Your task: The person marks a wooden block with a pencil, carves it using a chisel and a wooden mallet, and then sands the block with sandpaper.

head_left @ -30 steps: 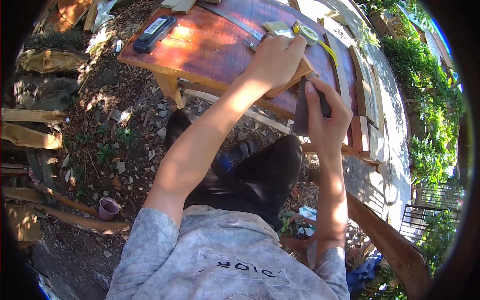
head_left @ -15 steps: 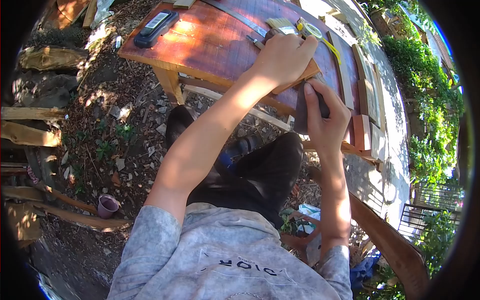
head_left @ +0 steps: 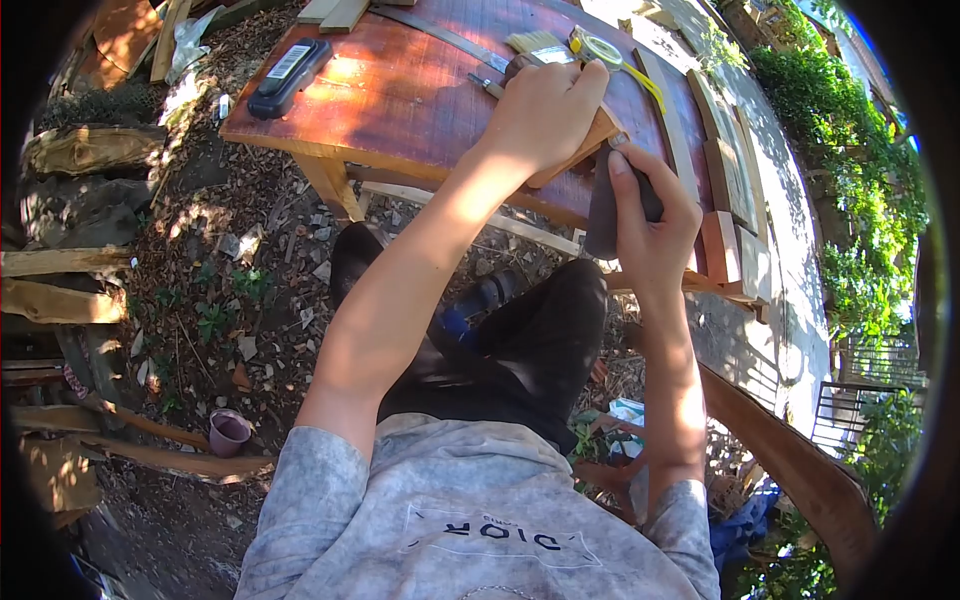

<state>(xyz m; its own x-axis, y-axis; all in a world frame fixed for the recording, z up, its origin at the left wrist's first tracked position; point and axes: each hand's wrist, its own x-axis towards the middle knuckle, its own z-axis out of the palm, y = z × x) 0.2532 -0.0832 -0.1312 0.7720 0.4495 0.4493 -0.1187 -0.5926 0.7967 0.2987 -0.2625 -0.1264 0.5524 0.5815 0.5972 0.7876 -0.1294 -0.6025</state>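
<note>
My left hand [head_left: 545,115] is closed over a wooden block [head_left: 585,150], pressing it near the front edge of the wooden table [head_left: 400,110]. In my right hand [head_left: 658,205] is a dark piece of sandpaper [head_left: 602,218], pinched between thumb and fingers, its upper part right at the block's end. Just beyond my left hand lie a paintbrush [head_left: 525,42], a yellow tape measure [head_left: 597,50] and a metal ruler [head_left: 440,36]. A small metal-tipped tool [head_left: 486,85] pokes out beside my left knuckles, its other end hidden.
A dark case with a white label [head_left: 290,78] sits on the table's left corner. Wooden strips [head_left: 668,130] and short blocks [head_left: 720,248] line the right side. On the littered ground stand a purple pot [head_left: 229,432] and rough timber [head_left: 85,150]. A curved plank [head_left: 790,470] lies at right.
The view has shifted slightly, so the table sits a little further left. My left hand stays on the block; the sandpaper has moved slightly against the block's end.
</note>
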